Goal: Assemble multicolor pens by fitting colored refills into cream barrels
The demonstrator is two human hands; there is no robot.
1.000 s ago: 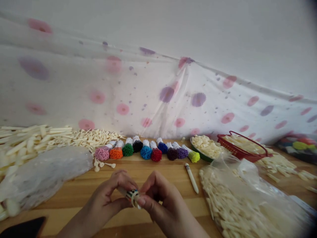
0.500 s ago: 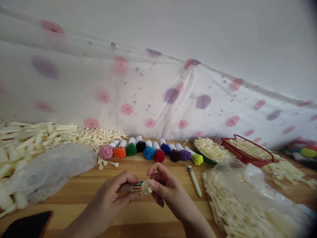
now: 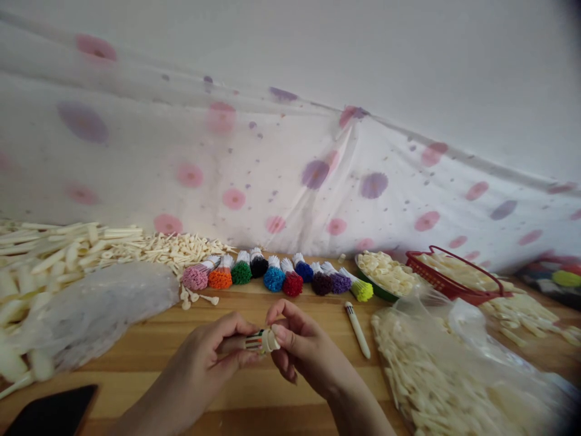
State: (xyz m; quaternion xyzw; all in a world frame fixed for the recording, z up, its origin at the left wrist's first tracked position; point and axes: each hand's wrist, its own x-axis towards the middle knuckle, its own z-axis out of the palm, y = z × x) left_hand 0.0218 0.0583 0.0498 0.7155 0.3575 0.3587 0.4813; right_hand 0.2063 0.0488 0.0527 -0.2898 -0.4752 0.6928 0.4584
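A cream multicolour pen (image 3: 253,342) lies level between my hands over the table, with coloured sliders showing near its right end. My left hand (image 3: 211,354) is closed around its barrel, thumb below and fingers above. The thumb and fingers of my right hand (image 3: 304,346) pinch the white end piece (image 3: 270,340) at the pen's right end. Part of the barrel is hidden inside my left hand. To the right, another white multicolour pen (image 3: 357,330) rests on the wooden table.
Bundles of coloured refills, such as the pink bundle (image 3: 196,277), stand in a row behind my hands. Cream pen parts (image 3: 59,254) and a plastic bag (image 3: 100,309) are at left. At right are a green-rimmed bowl (image 3: 384,293), a red basket (image 3: 436,284) and a filled clear bag (image 3: 445,363).
Both hands keep hold of the pen. My right thumb and fingers have shifted slightly at the end piece, which looks turned a little and sits more squarely on the pen's end.
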